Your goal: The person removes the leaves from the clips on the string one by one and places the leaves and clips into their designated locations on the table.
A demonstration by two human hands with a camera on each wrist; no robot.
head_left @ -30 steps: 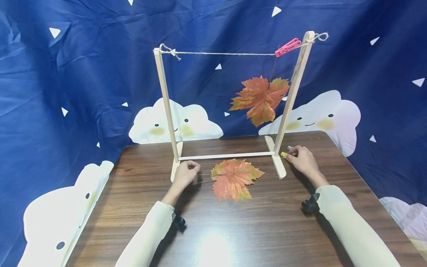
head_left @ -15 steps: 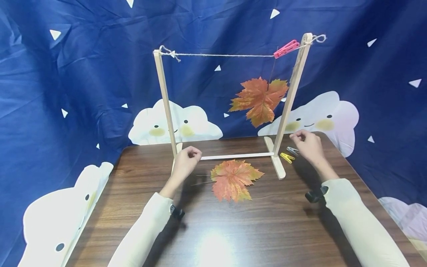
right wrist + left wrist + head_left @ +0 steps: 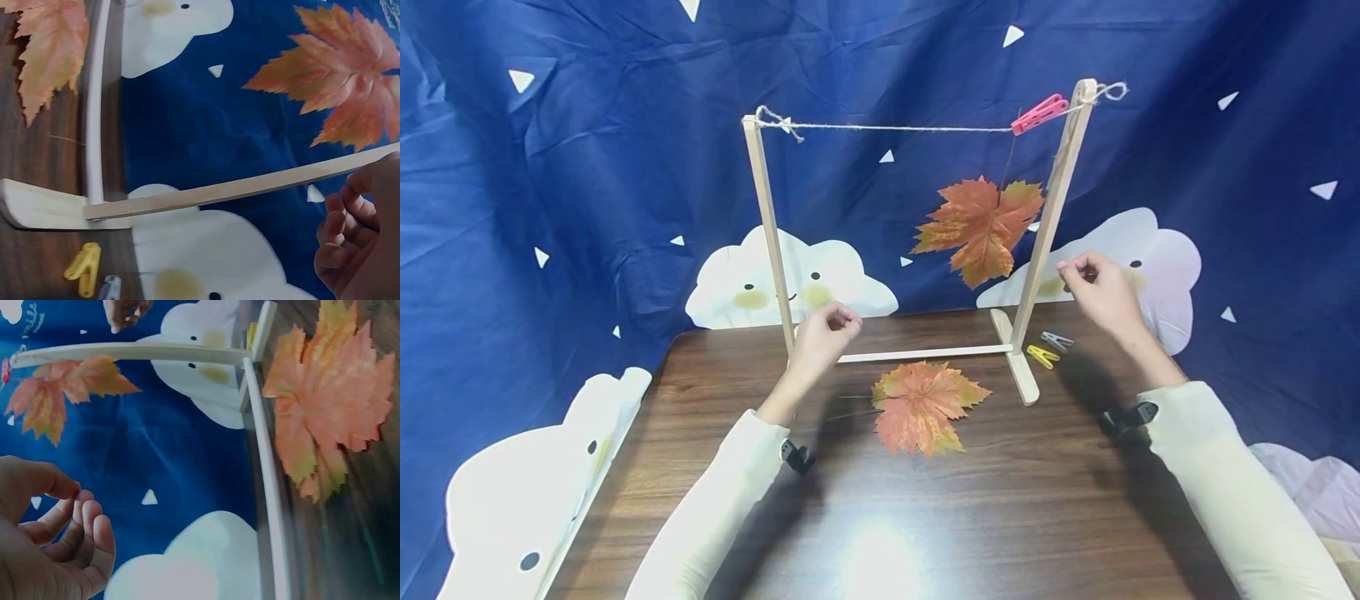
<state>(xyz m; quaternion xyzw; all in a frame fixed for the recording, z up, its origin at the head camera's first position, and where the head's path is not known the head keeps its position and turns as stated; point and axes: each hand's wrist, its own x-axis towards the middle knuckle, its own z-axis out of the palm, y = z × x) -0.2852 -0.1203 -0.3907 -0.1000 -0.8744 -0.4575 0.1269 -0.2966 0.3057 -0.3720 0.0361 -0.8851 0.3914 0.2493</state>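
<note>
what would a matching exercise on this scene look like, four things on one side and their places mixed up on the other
Things
1. pink clip
2. yellow clip
3. white bar
4. right hand

Places
A. low across the wooden stand
B. raised above the table
C. on the string
D. beside the grey clip

Pairs: 1-C, 2-D, 3-A, 4-B
</note>
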